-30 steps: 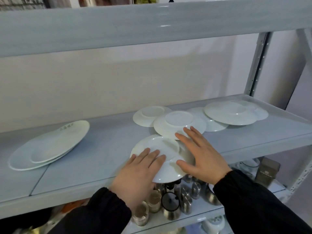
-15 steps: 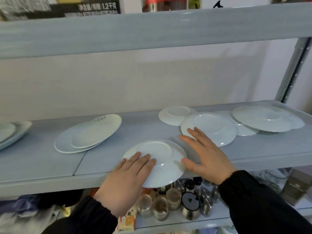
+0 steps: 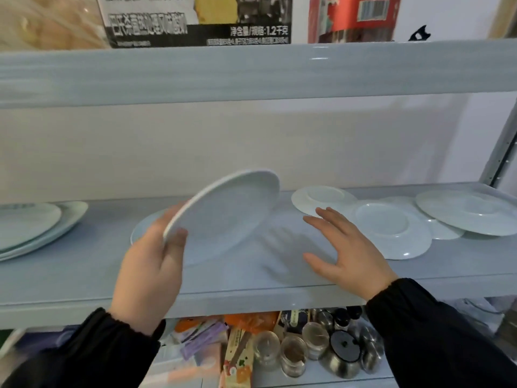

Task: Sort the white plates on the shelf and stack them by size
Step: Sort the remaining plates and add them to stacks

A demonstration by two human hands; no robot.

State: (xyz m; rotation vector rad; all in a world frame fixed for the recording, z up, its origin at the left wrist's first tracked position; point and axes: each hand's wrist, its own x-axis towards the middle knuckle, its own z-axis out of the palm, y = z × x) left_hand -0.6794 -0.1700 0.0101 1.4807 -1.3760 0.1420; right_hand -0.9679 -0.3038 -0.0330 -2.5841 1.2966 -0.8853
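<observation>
My left hand (image 3: 149, 264) grips a white plate (image 3: 226, 214) by its near rim and holds it tilted above the grey shelf (image 3: 251, 275). Partly hidden behind it lies a plate stack (image 3: 140, 228). My right hand (image 3: 344, 247) hovers open over the shelf, fingers spread, holding nothing. To its right lie upside-down white plates: a small one (image 3: 321, 200), a medium one (image 3: 391, 231) and a large one (image 3: 470, 211) overlapping others. Another stack of oval plates (image 3: 36, 225) sits at the far left.
The upper shelf board (image 3: 251, 68) hangs close above, carrying packages. A metal upright (image 3: 503, 152) stands at the right. The lower shelf holds jars, steel canisters (image 3: 341, 357) and packets (image 3: 237, 357).
My left hand has lifted the plate off the shelf edge and tipped it up, moving left. My right hand let go of it and now hovers open. The view shifted left.
</observation>
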